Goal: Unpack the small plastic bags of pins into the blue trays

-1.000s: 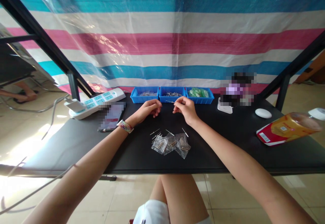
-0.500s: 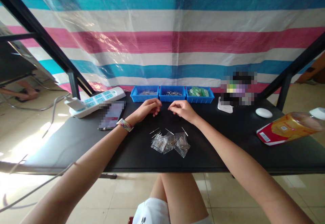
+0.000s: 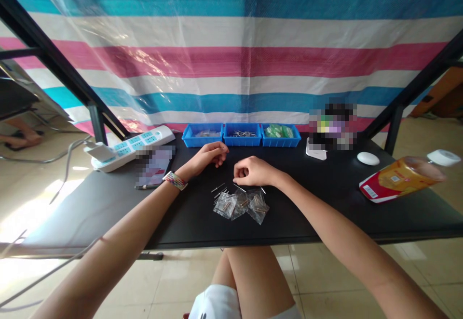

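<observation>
My left hand point(image 3: 211, 156), a woven bracelet on its wrist, hovers over the black table just before the blue bins. Its fingers are curled with thumb and forefinger together; anything between them is too small to make out. My right hand point(image 3: 255, 170) is lower, closed in a pinch at the upper end of a thin metal rivet point(image 3: 240, 188), which still lies on the tabletop. Several more loose rivets point(image 3: 217, 188) lie to the left. Just below are several small clear plastic bags point(image 3: 239, 205) with metal pieces inside.
Along the back stand three blue bins: one with clear bags point(image 3: 185, 141), one with rivets point(image 3: 242, 143), one with green packets point(image 3: 297, 141). A power strip point(image 3: 159, 138) and phone point(image 3: 164, 162) lie left. At right are a white oval object point(image 3: 368, 158) and a bottle point(image 3: 394, 179).
My right hand has come down and nearer, from before the bins to the rivet above the bags. My left hand is nearly unmoved. The whole view has shifted slightly.
</observation>
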`<state>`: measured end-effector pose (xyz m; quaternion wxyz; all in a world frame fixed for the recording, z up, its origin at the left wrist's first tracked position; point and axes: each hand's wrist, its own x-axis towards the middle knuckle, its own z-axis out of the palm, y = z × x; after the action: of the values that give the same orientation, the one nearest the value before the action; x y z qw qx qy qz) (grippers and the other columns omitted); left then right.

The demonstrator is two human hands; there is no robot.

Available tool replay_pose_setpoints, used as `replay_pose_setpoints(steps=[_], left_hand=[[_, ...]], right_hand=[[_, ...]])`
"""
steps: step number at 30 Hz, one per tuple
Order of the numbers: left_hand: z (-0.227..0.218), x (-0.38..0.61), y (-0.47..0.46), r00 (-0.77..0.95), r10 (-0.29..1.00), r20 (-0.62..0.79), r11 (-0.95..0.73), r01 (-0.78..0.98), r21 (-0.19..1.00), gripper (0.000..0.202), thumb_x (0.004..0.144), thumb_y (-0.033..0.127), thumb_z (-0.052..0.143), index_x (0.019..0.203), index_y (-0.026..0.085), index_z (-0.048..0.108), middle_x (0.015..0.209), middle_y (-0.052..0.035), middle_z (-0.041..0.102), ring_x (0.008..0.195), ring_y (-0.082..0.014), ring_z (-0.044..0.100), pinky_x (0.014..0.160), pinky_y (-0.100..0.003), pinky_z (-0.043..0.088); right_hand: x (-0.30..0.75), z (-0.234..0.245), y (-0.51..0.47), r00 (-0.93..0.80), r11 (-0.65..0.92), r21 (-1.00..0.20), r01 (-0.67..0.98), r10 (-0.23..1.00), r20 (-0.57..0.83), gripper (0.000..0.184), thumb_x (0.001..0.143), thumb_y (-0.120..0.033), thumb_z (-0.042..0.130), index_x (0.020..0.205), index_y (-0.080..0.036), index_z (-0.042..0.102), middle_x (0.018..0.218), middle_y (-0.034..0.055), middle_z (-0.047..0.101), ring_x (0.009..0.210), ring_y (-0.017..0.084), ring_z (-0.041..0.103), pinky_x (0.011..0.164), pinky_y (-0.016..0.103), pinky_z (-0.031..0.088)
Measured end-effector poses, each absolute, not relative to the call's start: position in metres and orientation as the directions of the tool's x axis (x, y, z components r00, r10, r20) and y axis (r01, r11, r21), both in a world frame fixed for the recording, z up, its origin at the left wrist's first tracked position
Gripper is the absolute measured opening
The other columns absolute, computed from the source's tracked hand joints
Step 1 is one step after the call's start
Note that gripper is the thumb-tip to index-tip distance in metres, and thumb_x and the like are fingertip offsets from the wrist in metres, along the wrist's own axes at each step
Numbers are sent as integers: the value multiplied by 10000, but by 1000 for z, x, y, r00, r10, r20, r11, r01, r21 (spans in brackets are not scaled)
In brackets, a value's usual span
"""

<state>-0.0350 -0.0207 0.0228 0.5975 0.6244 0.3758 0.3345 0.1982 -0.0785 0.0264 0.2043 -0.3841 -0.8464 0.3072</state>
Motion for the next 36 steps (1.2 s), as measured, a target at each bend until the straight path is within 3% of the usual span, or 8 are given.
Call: replay_pose_setpoints(steps=[5,12,19,27,36], left_hand=[[23,-35,-21,497,867,-23,-11,66,998,346,859,460,767,958,156,634,721,10,629,565,-106,586,515,-210,448],[21,-36,-19,504,864,-28,-11,74,997,371,849,483,784,959,158,646,722,8,629,567,-107,583,526,-217,460],[18,-37,-17,507,862,-19,-42,108,993,366,866,499,767,955,159,661,742,-1,635,590,-109,588,540,-216,466],[21,-35,-17,593,805,3,-181,242,953,529,901,666,687,822,143,711,742,-52,668,657,-143,602,560,-232,460],[24,-36,-19,616,788,-9,-174,236,956,415,833,562,778,836,151,722,733,-31,673,659,-136,587,567,-219,439]], right_hand=[[199,28,-80,-638,512,-655,555,768,59,119,803,-207,849,758,-192,740,703,-27,701,636,109,601,619,247,362],[202,24,-76,-617,598,-586,547,761,201,60,839,-151,807,833,-178,753,854,3,684,713,113,595,673,250,390],[207,22,-73,-594,610,-546,574,769,234,109,827,-92,766,790,-181,714,881,8,638,767,131,588,717,263,397],[191,8,-69,-413,604,-685,409,791,451,83,971,-201,652,892,-204,628,880,1,637,731,132,579,704,258,425],[188,6,-70,-385,606,-698,382,791,476,81,959,-210,651,882,-207,628,880,4,611,714,130,578,684,259,432]])
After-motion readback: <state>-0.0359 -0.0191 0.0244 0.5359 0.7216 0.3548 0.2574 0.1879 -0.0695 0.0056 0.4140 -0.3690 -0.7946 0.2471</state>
